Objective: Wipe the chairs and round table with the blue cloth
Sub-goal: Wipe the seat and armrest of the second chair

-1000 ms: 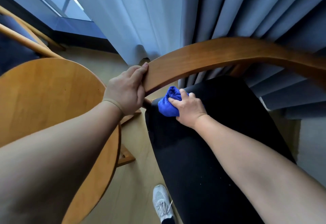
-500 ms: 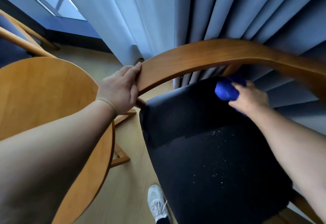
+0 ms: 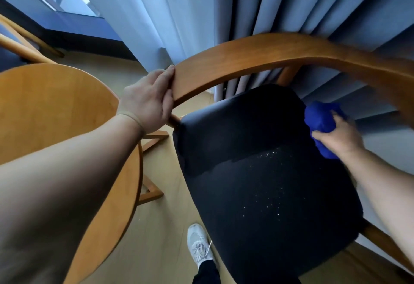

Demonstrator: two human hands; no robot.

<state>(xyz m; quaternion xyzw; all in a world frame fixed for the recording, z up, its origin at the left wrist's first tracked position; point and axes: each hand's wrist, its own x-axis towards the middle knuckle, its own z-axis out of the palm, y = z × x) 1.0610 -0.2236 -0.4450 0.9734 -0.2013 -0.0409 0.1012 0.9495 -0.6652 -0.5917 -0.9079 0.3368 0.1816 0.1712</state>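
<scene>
A chair with a black padded seat (image 3: 257,171) and a curved wooden back rail (image 3: 257,57) fills the middle and right. My left hand (image 3: 150,102) grips the left end of that rail. My right hand (image 3: 336,137) holds a bunched blue cloth (image 3: 320,120) at the seat's far right edge, under the rail. White specks dot the middle of the seat. The round wooden table (image 3: 56,104) lies at the left, partly hidden by my left forearm.
Grey curtains (image 3: 268,3) and a sheer white curtain (image 3: 145,10) hang right behind the chair. Another chair's wooden frame (image 3: 20,46) shows at the far left. The table's wooden base (image 3: 152,192) and my white shoe (image 3: 198,245) are on the light floor.
My right hand has swept the blue cloth from the seat's near-left corner across to its far right edge. My left hand keeps its grip on the rail.
</scene>
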